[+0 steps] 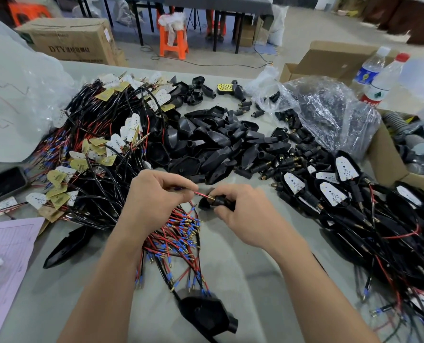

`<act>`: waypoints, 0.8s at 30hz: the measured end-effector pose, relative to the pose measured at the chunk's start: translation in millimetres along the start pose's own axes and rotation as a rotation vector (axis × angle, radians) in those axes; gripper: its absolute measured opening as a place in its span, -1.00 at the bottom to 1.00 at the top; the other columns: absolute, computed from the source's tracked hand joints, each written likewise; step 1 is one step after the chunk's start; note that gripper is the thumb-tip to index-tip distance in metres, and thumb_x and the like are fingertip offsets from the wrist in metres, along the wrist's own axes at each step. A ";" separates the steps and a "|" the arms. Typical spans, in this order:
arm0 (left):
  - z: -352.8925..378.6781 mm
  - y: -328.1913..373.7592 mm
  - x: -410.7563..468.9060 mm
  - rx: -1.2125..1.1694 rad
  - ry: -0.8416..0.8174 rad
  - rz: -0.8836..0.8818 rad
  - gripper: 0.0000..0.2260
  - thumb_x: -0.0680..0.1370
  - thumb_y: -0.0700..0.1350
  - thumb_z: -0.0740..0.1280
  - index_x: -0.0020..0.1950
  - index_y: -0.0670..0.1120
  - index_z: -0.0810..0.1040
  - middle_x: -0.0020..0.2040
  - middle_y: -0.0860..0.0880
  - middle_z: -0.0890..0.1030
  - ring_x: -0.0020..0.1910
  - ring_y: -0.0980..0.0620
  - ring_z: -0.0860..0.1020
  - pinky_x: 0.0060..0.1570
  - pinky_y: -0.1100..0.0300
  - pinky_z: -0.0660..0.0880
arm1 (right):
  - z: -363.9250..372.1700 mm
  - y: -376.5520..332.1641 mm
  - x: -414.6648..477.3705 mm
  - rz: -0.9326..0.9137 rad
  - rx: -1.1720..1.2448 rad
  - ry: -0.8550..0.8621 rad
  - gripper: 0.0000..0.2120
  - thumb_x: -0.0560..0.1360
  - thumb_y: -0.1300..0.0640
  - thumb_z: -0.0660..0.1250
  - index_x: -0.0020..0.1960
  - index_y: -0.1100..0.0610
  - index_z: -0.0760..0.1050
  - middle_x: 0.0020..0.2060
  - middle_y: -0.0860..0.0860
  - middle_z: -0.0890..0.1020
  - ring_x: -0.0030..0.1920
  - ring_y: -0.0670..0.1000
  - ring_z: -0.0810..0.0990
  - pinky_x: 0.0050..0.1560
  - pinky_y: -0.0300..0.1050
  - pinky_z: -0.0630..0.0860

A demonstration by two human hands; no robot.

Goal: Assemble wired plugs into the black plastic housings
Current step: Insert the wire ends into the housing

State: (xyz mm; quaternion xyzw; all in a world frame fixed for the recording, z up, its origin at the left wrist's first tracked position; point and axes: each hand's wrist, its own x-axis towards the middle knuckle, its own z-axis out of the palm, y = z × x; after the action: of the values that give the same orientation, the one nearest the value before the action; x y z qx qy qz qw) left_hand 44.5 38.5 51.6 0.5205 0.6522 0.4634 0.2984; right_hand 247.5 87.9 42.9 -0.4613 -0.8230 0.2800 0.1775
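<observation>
Loose black housing (206, 315) nearest on the worktop (250, 263), above it left hand (154, 196) grip pinches the red wire (201, 194), right hand (240, 211) grip curls tight round the ribbed plug (222, 201) at mid-worktop; best to feed wire straight into the brass collar (211, 198), no kinking.

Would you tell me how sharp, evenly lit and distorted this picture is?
Head view: soft light, faint shadows; left hand, right hand, red wire and plug sharp; black housing at the bottom blurred; glare on the clear plastic bag; wide-angle lens bows the table.
</observation>
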 end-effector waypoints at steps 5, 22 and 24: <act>-7.5 4.9 -1.2 0.066 -0.102 0.114 -0.62 0.47 -0.30 0.55 0.03 0.21 0.75 -0.15 0.16 0.75 -0.08 0.21 0.70 0.02 0.39 0.55 | -3.6 0.9 -2.9 0.042 0.151 -0.067 -0.80 0.49 0.16 0.41 0.02 -0.12 0.65 -0.43 -0.25 0.56 -0.42 -0.19 0.46 -0.37 -0.35 0.37; -23.1 -14.1 5.8 0.186 -0.078 -0.007 -0.63 0.42 -0.31 0.57 -0.12 0.21 0.77 -0.21 0.17 0.75 -0.14 0.23 0.72 -0.01 0.38 0.59 | -14.0 21.8 -13.8 0.250 0.087 -0.124 -0.91 0.43 0.04 0.51 -0.08 -0.11 0.71 -0.34 -0.08 0.68 -0.39 -0.13 0.51 -0.28 -0.18 0.47; -26.6 -19.6 9.6 0.060 0.072 -0.013 -0.59 0.42 -0.35 0.57 -0.12 0.22 0.77 -0.19 0.11 0.76 -0.13 0.14 0.74 0.03 0.21 0.63 | -21.8 24.7 -16.2 0.258 0.076 -0.196 -0.93 0.47 0.07 0.47 -0.15 -0.09 0.67 -0.34 -0.05 0.70 -0.43 -0.15 0.49 -0.31 -0.20 0.45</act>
State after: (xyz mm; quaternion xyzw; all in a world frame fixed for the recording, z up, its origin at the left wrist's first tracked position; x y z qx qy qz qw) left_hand 10.7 39.3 45.0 0.5079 0.6796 0.4600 0.2618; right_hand 284.1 90.8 44.0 -0.5265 -0.7592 0.3749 0.0765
